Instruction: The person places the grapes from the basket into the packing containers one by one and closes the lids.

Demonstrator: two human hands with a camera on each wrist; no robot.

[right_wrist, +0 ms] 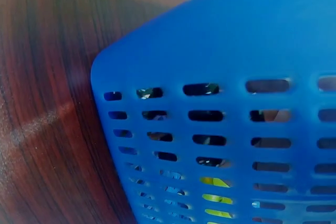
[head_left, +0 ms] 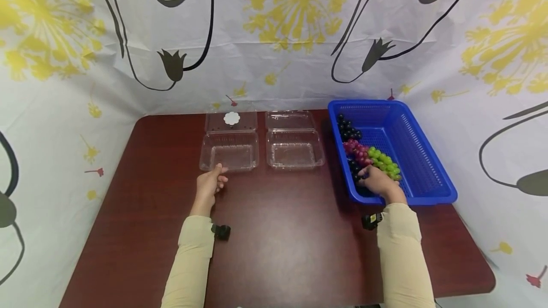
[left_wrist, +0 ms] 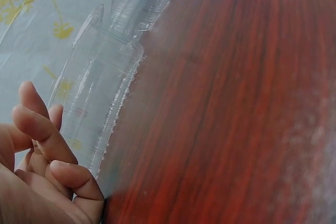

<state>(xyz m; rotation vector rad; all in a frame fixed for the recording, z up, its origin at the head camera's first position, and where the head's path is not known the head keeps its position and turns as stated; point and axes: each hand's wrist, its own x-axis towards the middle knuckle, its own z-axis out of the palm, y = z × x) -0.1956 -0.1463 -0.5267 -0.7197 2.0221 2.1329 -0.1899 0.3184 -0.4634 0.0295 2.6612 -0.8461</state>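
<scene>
Right hand (head_left: 378, 182) reaches over the near rim of the blue basket (head_left: 421, 156), fingers bent down at the near black grapes (head_left: 353, 168); cannot tell if it's pinching them. The basket's left wall is just past those grapes, left of the hand. Bare mesh floor lies beyond and to the right of this hand. The slotted wall fills most of the right wrist view.

Left hand (head_left: 209, 185) holds nothing, fingers loosely bent and apart, at the near edge of the left clear container (head_left: 233, 156); contact unclear. Right clear container (head_left: 295, 153) sits just right of that one, lid also folded back. Bare dark-red tabletop (head_left: 291, 232) runs between the hands.

Near black grapes are round, dark, glossy, partly covered by the right hand. Red grapes (head_left: 358, 152) lie just beyond them, green grapes (head_left: 385, 163) just beyond the hand, far black grapes (head_left: 348, 129) farthest from it.
</scene>
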